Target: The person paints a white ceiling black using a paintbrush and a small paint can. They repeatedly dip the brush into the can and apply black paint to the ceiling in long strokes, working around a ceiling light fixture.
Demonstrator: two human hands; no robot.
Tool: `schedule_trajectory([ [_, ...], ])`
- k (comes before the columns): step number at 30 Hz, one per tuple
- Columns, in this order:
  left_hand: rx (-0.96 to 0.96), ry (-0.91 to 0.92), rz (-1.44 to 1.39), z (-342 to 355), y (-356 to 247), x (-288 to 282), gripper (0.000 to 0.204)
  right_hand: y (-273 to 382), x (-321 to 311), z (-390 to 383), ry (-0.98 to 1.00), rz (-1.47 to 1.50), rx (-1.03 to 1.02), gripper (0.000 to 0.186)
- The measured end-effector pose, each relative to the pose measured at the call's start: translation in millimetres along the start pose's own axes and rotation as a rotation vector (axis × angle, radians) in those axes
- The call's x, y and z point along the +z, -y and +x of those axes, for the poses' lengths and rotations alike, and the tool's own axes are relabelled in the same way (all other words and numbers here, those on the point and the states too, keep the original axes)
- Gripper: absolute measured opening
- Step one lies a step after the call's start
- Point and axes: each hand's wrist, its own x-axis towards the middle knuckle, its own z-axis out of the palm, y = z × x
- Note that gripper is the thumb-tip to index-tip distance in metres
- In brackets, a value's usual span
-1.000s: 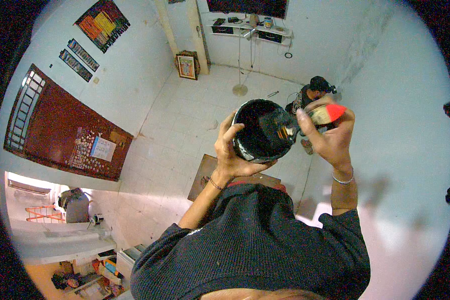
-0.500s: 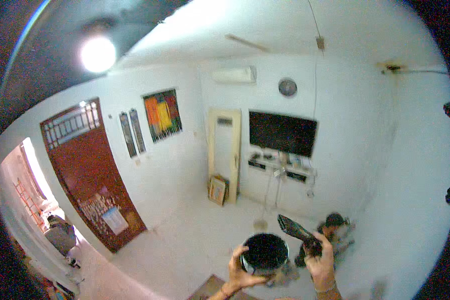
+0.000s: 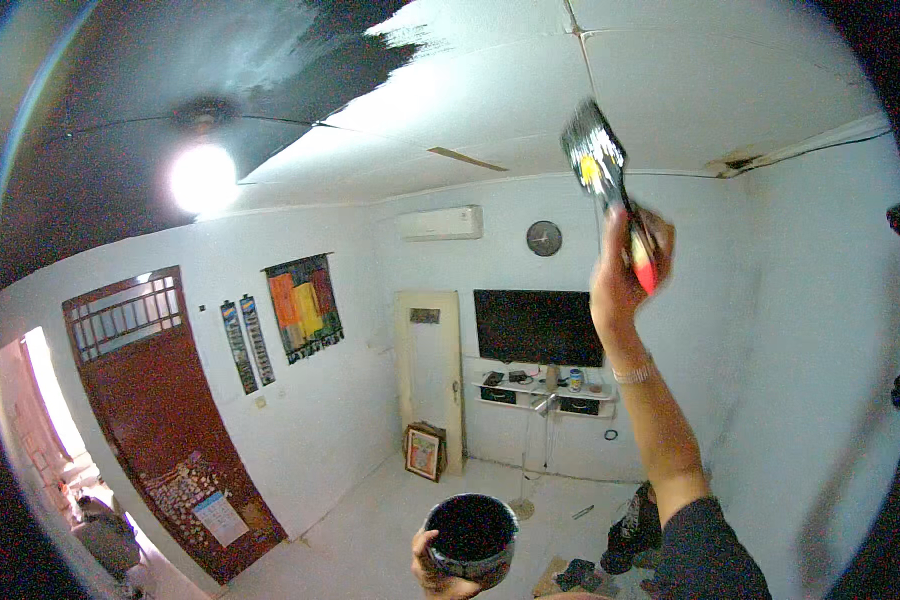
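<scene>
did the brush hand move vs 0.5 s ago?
Yes. The right hand with the paintbrush has gone up: it was below the TV beside the bowl, now it is above, near the ceiling.

Glowing ceiling lamp [image 3: 202,178] beside a ceiling fan [image 3: 198,112]. Wall clock [image 3: 544,238] above a dark television [image 3: 537,327]. Red-brown door [image 3: 160,400] at left.

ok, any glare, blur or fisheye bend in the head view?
Head view: the ceiling lamp blows out white with a halo; the raised brush in the right hand is slightly smeared; wall and ceiling edges bow toward the black rim; the bowl looks sharp.
</scene>
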Motion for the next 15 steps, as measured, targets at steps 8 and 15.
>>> schedule_trajectory([
  [8, -0.014, -0.005, 0.044, 45, 36, -44, 0.113, -57, 172, 113, -0.341, -0.216, -0.689, 0.016],
  [15, -0.024, 0.009, 0.025, 63, 56, -67, 0.110, -60, 219, 143, -0.355, -0.272, -0.833, 0.016],
])
